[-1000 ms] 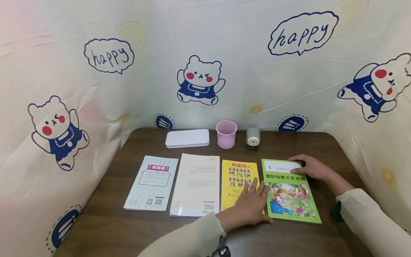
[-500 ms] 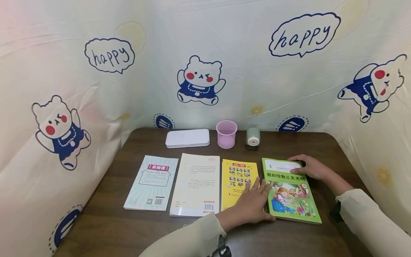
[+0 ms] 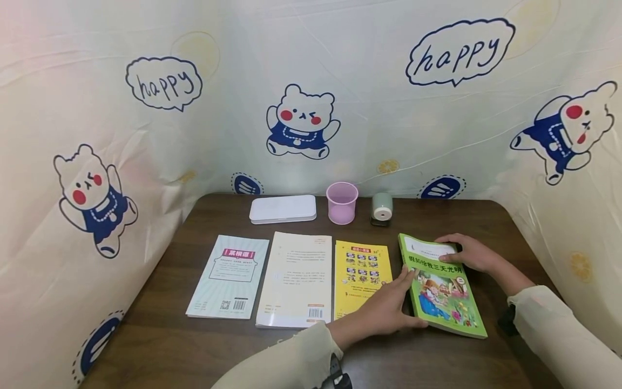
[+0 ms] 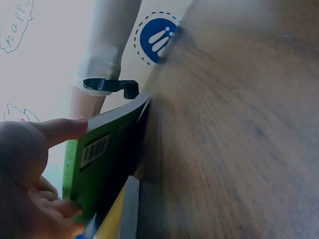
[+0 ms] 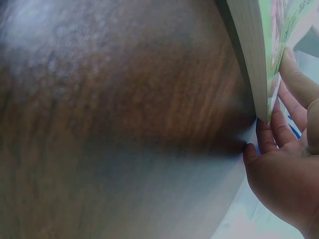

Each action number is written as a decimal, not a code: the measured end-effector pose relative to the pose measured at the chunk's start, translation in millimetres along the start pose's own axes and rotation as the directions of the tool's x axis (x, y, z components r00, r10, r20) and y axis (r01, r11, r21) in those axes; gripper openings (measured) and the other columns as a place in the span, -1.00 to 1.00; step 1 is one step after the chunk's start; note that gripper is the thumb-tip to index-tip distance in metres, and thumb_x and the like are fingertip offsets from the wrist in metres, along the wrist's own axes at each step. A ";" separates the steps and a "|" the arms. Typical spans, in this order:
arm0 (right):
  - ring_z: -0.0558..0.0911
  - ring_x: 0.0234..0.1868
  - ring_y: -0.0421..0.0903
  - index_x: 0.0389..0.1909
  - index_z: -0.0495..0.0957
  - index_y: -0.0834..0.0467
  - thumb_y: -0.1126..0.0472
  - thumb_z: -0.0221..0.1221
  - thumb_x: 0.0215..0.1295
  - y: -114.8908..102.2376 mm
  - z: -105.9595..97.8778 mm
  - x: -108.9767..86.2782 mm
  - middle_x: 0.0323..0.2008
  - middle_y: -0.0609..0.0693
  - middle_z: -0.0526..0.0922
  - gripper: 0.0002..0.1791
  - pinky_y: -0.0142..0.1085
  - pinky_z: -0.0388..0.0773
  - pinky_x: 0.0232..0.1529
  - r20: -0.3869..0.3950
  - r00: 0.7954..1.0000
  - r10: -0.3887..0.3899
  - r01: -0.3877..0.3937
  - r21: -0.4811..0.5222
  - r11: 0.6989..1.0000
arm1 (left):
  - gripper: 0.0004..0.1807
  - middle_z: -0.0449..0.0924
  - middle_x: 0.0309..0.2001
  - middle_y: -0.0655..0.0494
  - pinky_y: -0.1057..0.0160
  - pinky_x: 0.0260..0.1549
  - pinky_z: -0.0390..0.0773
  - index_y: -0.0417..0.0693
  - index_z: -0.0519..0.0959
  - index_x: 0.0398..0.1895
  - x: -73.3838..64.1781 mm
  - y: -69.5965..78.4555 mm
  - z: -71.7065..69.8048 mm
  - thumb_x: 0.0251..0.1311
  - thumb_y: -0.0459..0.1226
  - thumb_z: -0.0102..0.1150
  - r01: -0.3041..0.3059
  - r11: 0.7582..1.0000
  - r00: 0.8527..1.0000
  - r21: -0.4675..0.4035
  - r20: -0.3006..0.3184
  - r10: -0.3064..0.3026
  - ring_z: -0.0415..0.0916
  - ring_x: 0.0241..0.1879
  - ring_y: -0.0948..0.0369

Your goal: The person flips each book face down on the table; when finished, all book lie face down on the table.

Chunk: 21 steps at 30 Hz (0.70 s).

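Observation:
A green book (image 3: pixel 443 286) with an illustrated cover lies at the right end of a row of books, its left edge raised off the table. My left hand (image 3: pixel 386 308) holds that raised edge, with the thumb near the lower corner. In the left wrist view, the green back cover with a barcode (image 4: pixel 94 151) shows beneath the lifted side. My right hand (image 3: pixel 468 253) grips the book's upper right side; the right wrist view has the thumb on the cover and fingers at the edge. Under the left hand's side lies a yellow book (image 3: pixel 362 270).
A cream book (image 3: pixel 296 281) and a pale blue book (image 3: pixel 228 278) lie further left on the dark wooden table (image 3: pixel 160 302). Along the back stand a white flat case (image 3: pixel 283 209), a pink cup (image 3: pixel 342 204) and a green pencil sharpener (image 3: pixel 382 208). A printed curtain (image 3: pixel 218 124) surrounds the table.
My left hand has moved slightly right from over the yellow book to the green book's left edge. That edge has risen and the book now tilts. The right hand stays in place.

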State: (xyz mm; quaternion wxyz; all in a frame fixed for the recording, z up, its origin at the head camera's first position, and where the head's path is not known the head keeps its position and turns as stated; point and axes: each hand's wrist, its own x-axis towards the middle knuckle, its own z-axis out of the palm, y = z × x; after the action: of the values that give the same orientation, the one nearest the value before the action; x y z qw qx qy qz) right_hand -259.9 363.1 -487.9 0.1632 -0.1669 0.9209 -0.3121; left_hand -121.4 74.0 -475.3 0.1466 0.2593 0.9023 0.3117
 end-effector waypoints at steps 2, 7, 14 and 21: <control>0.49 0.11 0.25 0.33 0.49 0.30 -0.05 0.35 0.36 -0.3 0.1 0.0 0.27 0.42 0.46 -0.31 0.20 0.48 0.09 0.001 1.000 -0.004 0.004 0.004 1.000 | 0.17 -0.21 0.68 0.09 0.09 0.48 0.26 0.17 -0.11 0.70 0.0 -0.4 0.3 0.19 0.24 0.37 -0.010 0.999 1.000 -0.043 -0.010 0.009 0.02 0.59 0.19; 0.50 0.11 0.24 0.34 0.48 0.32 -0.04 0.34 0.37 -0.8 0.4 0.0 0.26 0.42 0.47 -0.32 0.19 0.47 0.09 0.001 1.000 -0.010 0.010 0.011 1.000 | 0.15 -0.20 0.68 0.05 0.15 0.46 0.30 0.20 -0.07 0.69 0.3 -1.4 3.5 0.19 0.16 0.42 -0.040 0.989 0.998 -0.143 -0.060 0.032 0.02 0.59 0.13; 0.48 0.08 0.22 0.36 0.44 0.34 -0.06 0.32 0.38 -1.0 0.5 0.4 0.27 0.43 0.45 -0.28 0.18 0.46 0.10 0.018 1.000 0.005 -0.005 0.028 1.000 | 0.14 -0.06 0.64 0.03 0.23 0.50 0.19 0.00 0.01 0.67 0.3 0.3 8.5 0.16 0.04 0.50 -0.089 0.923 0.987 -0.374 -0.155 0.033 0.03 0.55 0.33; 0.53 0.06 0.17 0.36 0.44 0.37 0.02 0.33 0.39 -2.8 3.7 1.1 0.23 0.40 0.51 -0.32 0.08 0.49 0.07 0.021 0.999 -0.036 0.035 0.043 0.998 | 0.06 -0.16 0.65 0.16 0.37 0.46 0.13 -0.02 0.01 0.66 -0.5 3.4 15.5 0.25 -0.10 0.46 -0.164 0.770 0.976 -0.616 -0.213 0.038 0.06 0.50 0.39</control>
State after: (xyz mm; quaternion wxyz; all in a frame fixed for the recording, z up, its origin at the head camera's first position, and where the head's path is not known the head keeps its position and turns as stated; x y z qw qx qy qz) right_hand -258.8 358.6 -489.2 0.1711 -0.1829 0.9091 -0.3328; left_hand -113.1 83.6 -484.9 0.1220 0.2130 0.7402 0.6260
